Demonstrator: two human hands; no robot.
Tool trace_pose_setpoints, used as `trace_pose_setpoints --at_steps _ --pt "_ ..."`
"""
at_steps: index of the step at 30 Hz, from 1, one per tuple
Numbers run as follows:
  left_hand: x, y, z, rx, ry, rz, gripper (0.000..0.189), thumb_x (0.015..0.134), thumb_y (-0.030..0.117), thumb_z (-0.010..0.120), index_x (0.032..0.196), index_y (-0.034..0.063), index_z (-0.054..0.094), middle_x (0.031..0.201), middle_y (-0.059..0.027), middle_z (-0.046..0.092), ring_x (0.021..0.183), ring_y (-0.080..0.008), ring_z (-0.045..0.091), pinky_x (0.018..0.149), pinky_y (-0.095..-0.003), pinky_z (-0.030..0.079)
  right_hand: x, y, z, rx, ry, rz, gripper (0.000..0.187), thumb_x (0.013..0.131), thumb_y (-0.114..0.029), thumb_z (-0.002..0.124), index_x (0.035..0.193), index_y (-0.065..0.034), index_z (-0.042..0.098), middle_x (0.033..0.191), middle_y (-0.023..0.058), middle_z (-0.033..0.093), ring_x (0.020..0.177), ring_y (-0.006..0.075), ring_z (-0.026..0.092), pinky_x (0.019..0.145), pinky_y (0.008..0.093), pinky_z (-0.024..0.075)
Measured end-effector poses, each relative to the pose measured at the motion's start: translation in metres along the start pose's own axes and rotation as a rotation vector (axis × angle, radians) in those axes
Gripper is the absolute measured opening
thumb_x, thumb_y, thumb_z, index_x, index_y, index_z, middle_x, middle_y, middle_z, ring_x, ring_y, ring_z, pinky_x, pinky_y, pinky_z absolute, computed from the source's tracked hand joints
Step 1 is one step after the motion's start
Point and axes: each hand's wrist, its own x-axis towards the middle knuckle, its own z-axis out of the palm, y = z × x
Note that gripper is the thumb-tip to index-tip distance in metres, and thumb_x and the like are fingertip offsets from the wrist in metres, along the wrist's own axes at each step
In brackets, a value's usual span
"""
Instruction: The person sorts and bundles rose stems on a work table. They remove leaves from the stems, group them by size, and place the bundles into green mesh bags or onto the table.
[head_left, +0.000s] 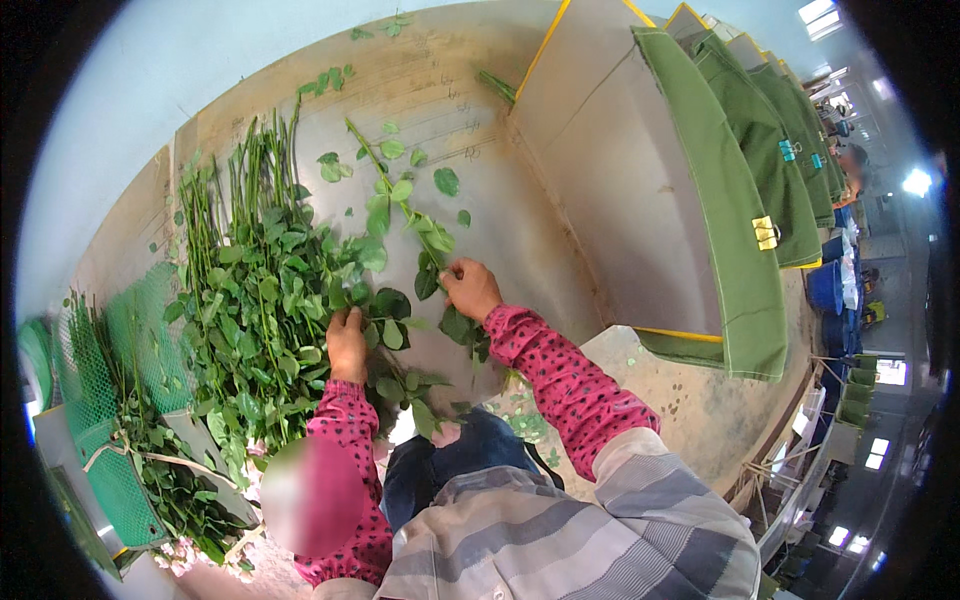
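Observation:
Before me lies a large pile of leafy cut flower stems (255, 292), cut ends pointing away and pale pink blooms (255, 465) near my body. My left hand (347, 345) is at the pile's right edge, its fingertips among leaves; whether it grips a stem is hidden. My right hand (469, 289) holds a single leafy stem (409, 214) between thumb and fingers, to the right of the pile. That stem slants away to the upper left, over the metal work surface (510, 217). Loose leaves (446, 181) lie around it.
Handwritten marks and lines cross the far surface. At right stands an upright panel (615, 165) with green cloth (720, 202) and a yellow binder clip (765, 233). Green mesh (146, 337) wraps another flower bundle (172, 450) at left. Blue buckets (825, 289) and a person (853, 172) are farther right.

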Motion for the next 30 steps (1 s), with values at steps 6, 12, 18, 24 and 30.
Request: trace_pose_setpoints --at_steps 6,12,18,24,30 --pt "-0.001 -0.009 -0.001 -0.176 0.023 0.017 0.041 0.094 0.018 0.052 0.126 -0.0087 0.050 0.116 -0.0155 0.061 0.100 -0.0221 0.057 0.088 -0.0328 0.044 -0.012 -0.011 0.001 -0.193 0.152 -0.098 0.031 0.082 -0.031 0.060 0.095 -0.0041 0.066 0.090 0.0223 0.066 0.088 0.0419 0.062 0.079 0.0481 0.0493" --pt "-0.007 -0.006 0.003 -0.175 0.052 0.057 0.043 0.094 0.021 0.054 0.128 -0.0041 0.051 0.114 -0.0130 0.062 0.099 -0.0220 0.059 0.084 -0.0330 0.047 -0.011 -0.010 -0.001 -0.213 0.161 -0.170 0.025 0.081 -0.025 0.062 0.092 -0.0033 0.067 0.086 0.0214 0.066 0.085 0.0407 0.063 0.077 0.0482 0.0500" --pt "-0.009 -0.011 -0.004 -0.187 -0.001 -0.036 0.049 0.092 0.019 0.054 0.134 -0.0046 0.045 0.129 -0.0158 0.055 0.111 -0.0247 0.056 0.091 -0.0347 0.046 -0.011 -0.019 0.003 -0.246 0.257 -0.120 0.020 0.079 -0.023 0.065 0.091 -0.0070 0.066 0.086 0.0183 0.067 0.084 0.0390 0.064 0.075 0.0482 0.0507" --pt "-0.020 0.001 -0.004 -0.081 -0.040 -0.086 0.051 0.093 0.017 0.053 0.141 0.0062 0.040 0.105 -0.0080 0.061 0.083 -0.0172 0.058 0.067 -0.0310 0.050 0.000 -0.004 -0.002 -0.281 0.233 -0.109 0.020 0.078 -0.025 0.067 0.090 -0.0094 0.067 0.085 0.0169 0.067 0.082 0.0392 0.064 0.073 0.0481 0.0510" --pt "-0.050 0.023 -0.046 0.224 0.057 0.343 0.043 0.092 0.014 0.057 0.132 -0.0004 0.049 0.098 -0.0141 0.067 0.088 -0.0195 0.062 0.079 -0.0310 0.049 0.009 -0.007 -0.004 -0.294 0.221 -0.178 0.020 0.077 -0.024 0.067 0.087 -0.0075 0.067 0.083 0.0182 0.067 0.079 0.0405 0.063 0.072 0.0486 0.0505"
